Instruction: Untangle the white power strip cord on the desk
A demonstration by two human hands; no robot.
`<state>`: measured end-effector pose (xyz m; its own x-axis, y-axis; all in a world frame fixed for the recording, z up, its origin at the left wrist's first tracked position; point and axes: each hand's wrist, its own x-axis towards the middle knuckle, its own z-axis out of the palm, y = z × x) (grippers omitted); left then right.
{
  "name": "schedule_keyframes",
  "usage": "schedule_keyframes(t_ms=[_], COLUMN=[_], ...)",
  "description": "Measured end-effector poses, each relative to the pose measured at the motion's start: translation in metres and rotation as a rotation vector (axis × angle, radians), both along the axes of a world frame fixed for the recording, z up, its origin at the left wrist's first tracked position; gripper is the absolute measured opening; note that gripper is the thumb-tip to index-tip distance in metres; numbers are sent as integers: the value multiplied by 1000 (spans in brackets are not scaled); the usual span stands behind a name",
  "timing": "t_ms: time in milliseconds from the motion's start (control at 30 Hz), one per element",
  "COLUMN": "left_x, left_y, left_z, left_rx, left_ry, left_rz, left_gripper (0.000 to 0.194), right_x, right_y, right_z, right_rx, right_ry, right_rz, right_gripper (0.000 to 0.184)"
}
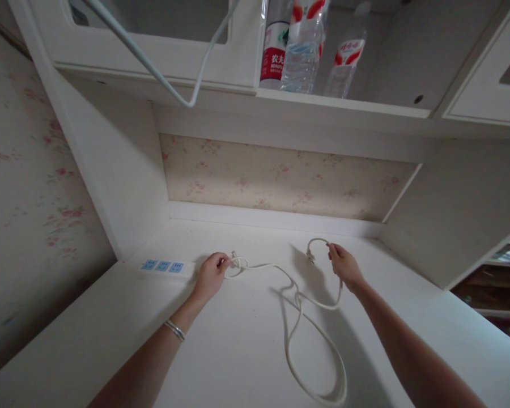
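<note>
A white power strip (164,267) with blue socket faces lies on the desk, its right end behind my left hand (211,274). That hand is closed, pinching the white power cord (276,266) beside a small coil (238,263). My right hand (343,265) grips the same cord near its other end, and the plug (310,256) dangles just left of the fingers. Between my hands the cord crosses itself, and a long loop (344,374) hangs toward the desk's near side. A silver bracelet (175,330) circles my left wrist.
The white desk (238,351) is bounded by side panels and a floral wallpaper strip (272,175) at the back. Overhead, a shelf holds several plastic bottles (301,54). A pale bent rod or cable (153,65) crosses the upper left. Shelving (493,289) stands at the right.
</note>
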<state>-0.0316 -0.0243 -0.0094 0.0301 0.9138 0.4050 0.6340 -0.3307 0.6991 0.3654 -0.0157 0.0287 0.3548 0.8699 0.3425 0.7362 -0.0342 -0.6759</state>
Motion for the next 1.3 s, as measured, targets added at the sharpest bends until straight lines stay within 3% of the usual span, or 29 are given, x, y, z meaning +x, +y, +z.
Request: schedule_keyframes(t_ms=[167, 367, 467, 567, 633, 767, 967, 1100, 1200, 1300], left_x=[3, 3, 3, 4, 5, 6, 3, 2, 2, 3], left_y=[-5, -16, -22, -25, -27, -27, -23, -24, -27, -31], left_z=[1, 10, 16, 21, 24, 25, 20, 18, 19, 23], left_rx=[24, -52, -122, -189, -215, -258, -301, -284, -290, -286], left_ry=[-339, -595, -650, -649, -633, -720, -750, -711, -724, -736], left_rz=[-90, -173, -194, -170, -127, -24, 28, -56, -156, -235], left_gripper=[21, 29, 29, 31, 34, 43, 48, 34, 18, 15], right_x=[-9, -32, -53, -83, -109, -170, -244, -254, -245, -236], right_y=[15, 23, 17, -1, -17, -50, -64, -60, -58, -57], right_z=[-12, -15, -3, 14, 23, 17, -25, -36, -35, -35], right_rx=[-186, -344, -285, -77, 55, 77, -257, -337, -231, -180], right_ry=[-271, -400, -448, -545, -585, -251, 462, 836, 914, 983], right_rz=[-51, -127, -238, -306, -168, 316, 638, 639, 587, 538], right_gripper=[39, 36, 46, 55, 49, 41, 58, 52, 42, 36])
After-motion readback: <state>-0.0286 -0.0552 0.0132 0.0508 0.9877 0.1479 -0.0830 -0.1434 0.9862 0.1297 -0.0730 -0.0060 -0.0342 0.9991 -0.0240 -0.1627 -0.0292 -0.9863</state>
